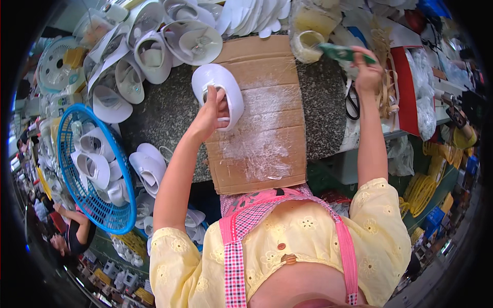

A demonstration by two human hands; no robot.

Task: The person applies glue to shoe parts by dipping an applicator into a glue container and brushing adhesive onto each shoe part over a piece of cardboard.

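- Spreading some coating, probably glue, looks like the work in hand, so a modest load on the green tool (pixel 349 54) should serve best; wiping it on the rim of the tub (pixel 309 47) would limit drips.
- Thin, even strokes along the edge would suit the white shoe-like piece (pixel 234 97), with the outer face left clean (the whitish residue on the cardboard (pixel 267 169) suggests how easily it smears).
- The left hand (pixel 211 110) grips that piece, fingers tucked into its hollow and thumb along the near side; a light hold should avoid denting it.
- The right hand (pixel 366 72) is closed around the green tool, whose far end is blurred beside the tub; whether it touches cannot be told.
- The piece sits up and slightly right of the left hand's wrist, over the cardboard's left edge on the speckled tabletop (pixel 323 102), well apart from the right hand.
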